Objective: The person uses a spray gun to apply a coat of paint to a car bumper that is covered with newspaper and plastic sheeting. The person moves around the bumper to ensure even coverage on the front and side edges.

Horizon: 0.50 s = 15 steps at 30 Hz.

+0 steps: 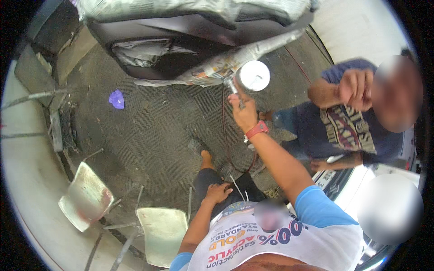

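Note:
My right hand, with a red watch on its wrist, is stretched forward and closed around the handle of a paint spray gun. A round white-topped cup sits on the gun. Just beyond the gun is a dark car bumper, its edges covered with newspaper masking. My left hand lies against my dark shorts at the thigh, fingers stretched out, holding nothing.
At right stands another person, one hand raised, close to my right arm. A reddish hose trails over the floor near my feet. Two worn pale chairs stand at lower left. A purple scrap lies on the floor.

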{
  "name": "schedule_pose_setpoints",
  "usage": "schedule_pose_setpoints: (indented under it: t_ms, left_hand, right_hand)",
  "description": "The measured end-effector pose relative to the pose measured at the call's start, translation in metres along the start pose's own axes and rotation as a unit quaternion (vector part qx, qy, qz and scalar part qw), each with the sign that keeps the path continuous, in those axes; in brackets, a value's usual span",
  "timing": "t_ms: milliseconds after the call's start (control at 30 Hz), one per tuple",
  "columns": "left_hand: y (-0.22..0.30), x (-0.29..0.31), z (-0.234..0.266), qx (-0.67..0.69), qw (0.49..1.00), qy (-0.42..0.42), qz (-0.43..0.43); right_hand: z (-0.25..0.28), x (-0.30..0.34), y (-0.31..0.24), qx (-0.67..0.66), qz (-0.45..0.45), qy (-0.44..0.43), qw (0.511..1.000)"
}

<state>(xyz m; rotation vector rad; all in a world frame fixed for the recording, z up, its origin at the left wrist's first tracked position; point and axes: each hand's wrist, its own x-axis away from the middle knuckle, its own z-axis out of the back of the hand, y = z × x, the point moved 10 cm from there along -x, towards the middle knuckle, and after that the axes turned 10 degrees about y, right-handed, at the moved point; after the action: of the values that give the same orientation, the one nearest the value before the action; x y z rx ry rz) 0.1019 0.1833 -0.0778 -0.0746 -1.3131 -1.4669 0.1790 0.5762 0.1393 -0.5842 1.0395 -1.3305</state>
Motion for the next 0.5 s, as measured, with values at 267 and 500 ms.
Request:
schedule_pose_setpoints:
  t_ms: [267, 500]
  left_hand:
    - [0.059, 0.037, -0.013, -0.138, 0.982, -0.023, -0.124]
    - [0.03, 0.07, 0.038, -0.176, 0.981, -0.028, -0.074]
  right_hand:
    - [0.147, 0.084, -0.005, 0.009, 0.017, 0.036, 0.999]
    - [0.148, 0.249, 0.049, 0.045, -0.093, -0.053, 0.993]
